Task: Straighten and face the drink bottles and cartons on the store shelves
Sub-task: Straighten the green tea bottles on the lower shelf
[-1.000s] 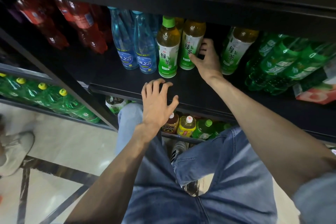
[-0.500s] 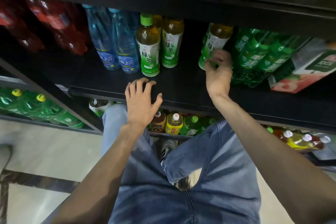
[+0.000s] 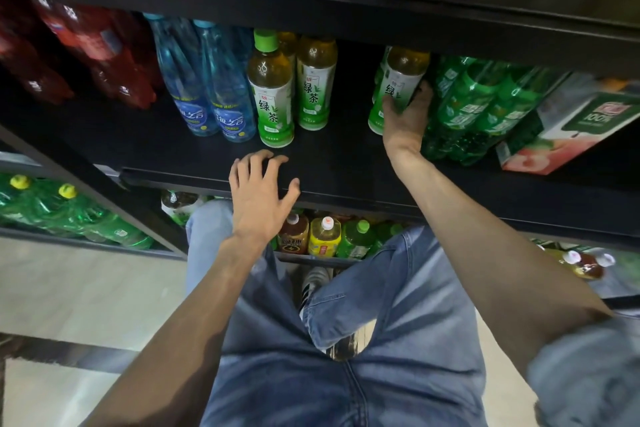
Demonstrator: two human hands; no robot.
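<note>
My right hand (image 3: 405, 121) grips a green tea bottle (image 3: 398, 80) near its base, deep on the black shelf (image 3: 346, 166). That bottle stands apart, right of two more green tea bottles (image 3: 273, 90) whose labels face out. My left hand (image 3: 259, 191) rests on the shelf's front edge with loosely curled fingers, holding nothing. Green soda bottles (image 3: 485, 104) crowd right beside the held bottle. A peach juice carton (image 3: 571, 128) lies tilted at the far right.
Blue water bottles (image 3: 207, 94) and red drink bottles (image 3: 104, 55) fill the shelf's left. A lower shelf holds small bottles (image 3: 322, 236) in front of my knees. Green bottles with yellow caps (image 3: 62, 208) stand low left. The upper shelf board (image 3: 311, 3) overhangs closely.
My right hand went from the middle tea bottle to the lone right one and now wraps round its base. My left hand stayed on the shelf edge.
</note>
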